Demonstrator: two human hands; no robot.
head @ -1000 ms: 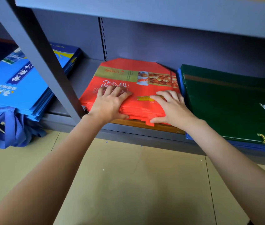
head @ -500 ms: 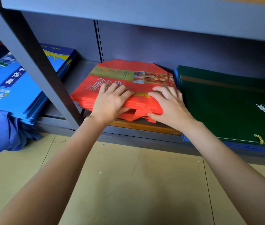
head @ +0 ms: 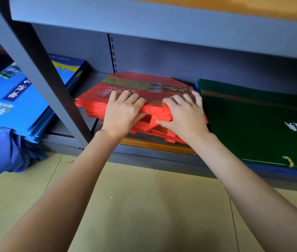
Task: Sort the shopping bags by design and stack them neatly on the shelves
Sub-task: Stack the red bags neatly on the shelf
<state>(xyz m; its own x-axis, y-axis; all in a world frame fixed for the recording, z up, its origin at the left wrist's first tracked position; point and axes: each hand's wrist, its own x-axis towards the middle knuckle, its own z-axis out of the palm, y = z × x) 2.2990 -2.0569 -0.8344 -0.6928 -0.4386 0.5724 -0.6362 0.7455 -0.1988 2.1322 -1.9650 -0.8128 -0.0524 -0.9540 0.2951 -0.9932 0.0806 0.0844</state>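
a thick stack of flat red shopping bags (head: 135, 88) lies on the lowest shelf (head: 155, 145), between a blue stack and a green one. its front edge is lifted off the shelf board, and loose red handles (head: 155, 130) hang out beneath it. the left hand (head: 124, 111) grips that front edge, fingers laid on top of the printed face and thumb curled underneath. the right hand (head: 184, 113) holds the same edge just beside it in the same way, thumb tucked under. holding from both sides of the middle likely keeps the many thin bags from sliding apart while the pile is squared up or shifted.

to the right, touching the red pile or nearly so, dark green bags (head: 253, 120) lie flat with a yellow cord handle (head: 288, 160) at the front. to the left, past a slanted grey upright (head: 40, 70), bright blue bags (head: 16, 104) are stacked, their blue fabric handles (head: 4, 151) spilling onto the tan floor (head: 144, 206). each design has its own pile, so the sorting looks well advanced.
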